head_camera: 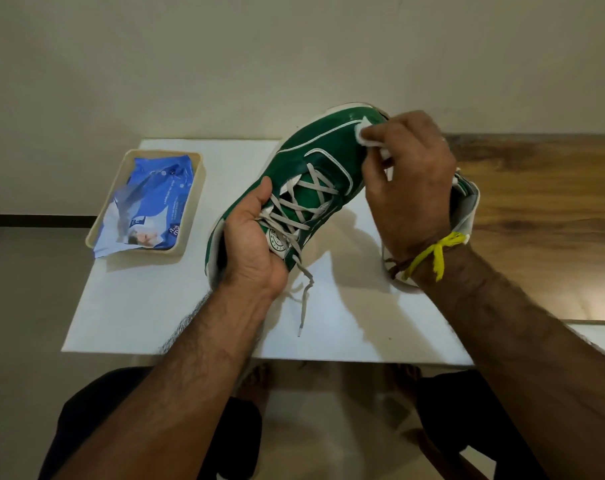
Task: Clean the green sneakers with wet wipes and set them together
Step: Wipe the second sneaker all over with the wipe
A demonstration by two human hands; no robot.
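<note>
**Wipe on the toe of a held green sneaker**

The white table top (148, 306) serves as the landmark here. At its far left corner sits a cream plastic tray (98, 233), and in the tray lies a blue pack of wet wipes (148, 206), crumpled, one corner hanging over the tray's near rim.

Above the middle of the table top, the left hand (252, 244) grips a green sneaker (315, 161) at its collar and tongue: the thumb runs up along the edge of the lacing, the other fingers are hidden behind or inside the shoe. The sneaker is lifted clear of the table top, toe pointing away and up to the right, and a loose beige lace (303, 306) dangles from it toward the surface.

At the toe, the right hand (408, 174) pinches a white wet wipe (367, 135) between curled fingertips and presses it against the green upper. A yellow thread (432, 254) is tied round that wrist.

Behind the right hand, at the table top's right edge, the second green sneaker (467, 202) is mostly hidden; only its white lining and a strip of green show. Beyond it to the right lies a wooden surface (543, 202).
</note>
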